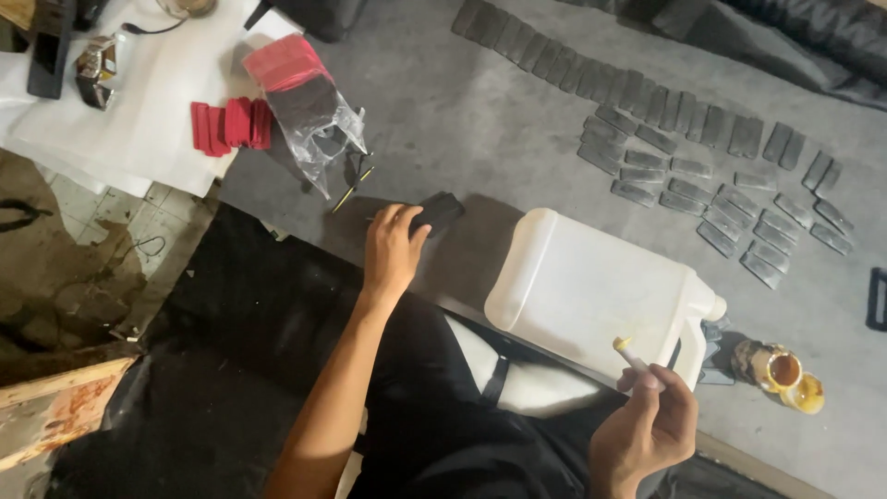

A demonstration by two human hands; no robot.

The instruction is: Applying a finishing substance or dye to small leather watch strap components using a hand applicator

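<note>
Your left hand (393, 248) rests fingers closed over a small black piece (436, 212) on the grey mat (480, 120). Your right hand (647, 430) pinches a yellow-tipped stick (629, 354) beside the white jug (591, 286).

one white jug (591, 291); one plastic bag (309, 106); two hands (393, 249); dozens of dark strips (684, 166)

The black piece (436, 212) under the left hand (392, 248) is half covered by the fingers, so its full shape stays hidden. The stick (631, 355) in the right hand (647, 427) disappears into the curled fingers, and its yellowish tip is too small to read, perhaps glue. The white jug (591, 291) hides the floor behind it. A black frame (877, 298) is cut off at the right edge.
</note>
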